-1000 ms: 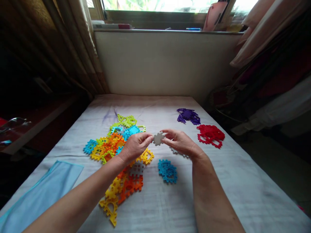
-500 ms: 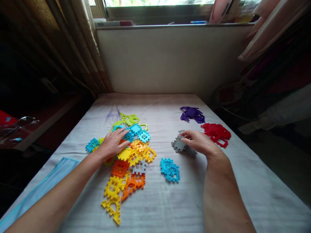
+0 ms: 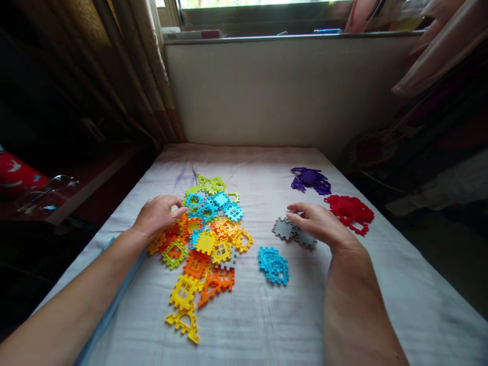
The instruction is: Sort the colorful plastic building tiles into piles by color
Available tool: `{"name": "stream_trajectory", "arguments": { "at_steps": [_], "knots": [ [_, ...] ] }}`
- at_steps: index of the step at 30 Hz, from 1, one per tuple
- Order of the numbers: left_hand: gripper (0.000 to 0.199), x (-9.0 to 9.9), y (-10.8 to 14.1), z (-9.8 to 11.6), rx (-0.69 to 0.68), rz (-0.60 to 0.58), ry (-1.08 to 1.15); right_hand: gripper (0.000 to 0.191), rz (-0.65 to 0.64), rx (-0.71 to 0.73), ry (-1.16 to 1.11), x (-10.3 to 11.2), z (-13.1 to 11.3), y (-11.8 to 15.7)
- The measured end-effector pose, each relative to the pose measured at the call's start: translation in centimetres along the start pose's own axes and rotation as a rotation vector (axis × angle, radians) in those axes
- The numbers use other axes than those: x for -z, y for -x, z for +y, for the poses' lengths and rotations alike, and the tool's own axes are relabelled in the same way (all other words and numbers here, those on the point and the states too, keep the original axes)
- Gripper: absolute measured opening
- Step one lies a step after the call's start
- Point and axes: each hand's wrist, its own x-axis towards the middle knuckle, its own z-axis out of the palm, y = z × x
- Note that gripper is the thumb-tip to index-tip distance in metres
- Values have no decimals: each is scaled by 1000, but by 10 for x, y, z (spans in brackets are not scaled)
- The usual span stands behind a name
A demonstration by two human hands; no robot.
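Observation:
Loose plastic interlocking tiles, some with window-like cut-outs, lie in a mixed pile (image 3: 206, 241) of yellow, orange, blue and green. My left hand (image 3: 160, 216) is at the pile's left edge, fingers bent and thumb a little apart; I see nothing between them, and the palm hides whatever lies under it. To the right, grey tiles (image 3: 284, 229) rest flat on the cloth. Just over them is my right hand (image 3: 314, 218), thumb and fingers parted with no tile visible in between. Two overlapping blue tiles (image 3: 273, 265) lie nearer me.
Purple tiles (image 3: 310, 180) form a heap at the back right, and red tiles (image 3: 351, 212) sit in front of them. A pale cloth (image 3: 267, 325) covers the table. Blue fabric (image 3: 110, 305) lies under my left forearm. A low wall (image 3: 247, 91) closes the far side.
My left hand has drawn left off the middle of the pile, uncovering blue and orange tiles. My right hand stays by the grey tiles, which now lie flat. The view has shifted slightly.

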Motion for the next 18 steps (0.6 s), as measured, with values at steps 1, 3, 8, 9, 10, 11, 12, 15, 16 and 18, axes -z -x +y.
{"name": "stream_trajectory", "arguments": {
  "at_steps": [1,3,8,9,10,11,12,15,16,18],
  "knots": [
    [30,1,-2,5,4,-18,-53,31,-3,0,-2,1,-1,0],
    [32,1,-5,12,24,-89,-124,31,-18,-8,0,3,-3,1],
    [28,0,-14,12,60,-200,-32,31,-29,-14,9,5,-6,2],
    [27,2,-16,8,59,-191,13,31,-18,-4,3,4,-7,2],
    [28,5,-17,5,64,-171,51,30,-3,6,-4,4,-8,1],
    [29,9,-18,3,76,-142,77,30,17,15,-8,3,-8,1],
    [30,13,-19,2,95,-110,93,29,39,22,-12,3,-10,1],
    [34,24,-16,13,118,-44,160,25,97,39,-47,0,-16,1],
    [34,26,-13,22,93,-45,211,25,97,54,-95,0,-18,1],
    [34,27,-6,48,-18,-73,362,29,61,120,-270,-2,-25,2]
  ]
}}
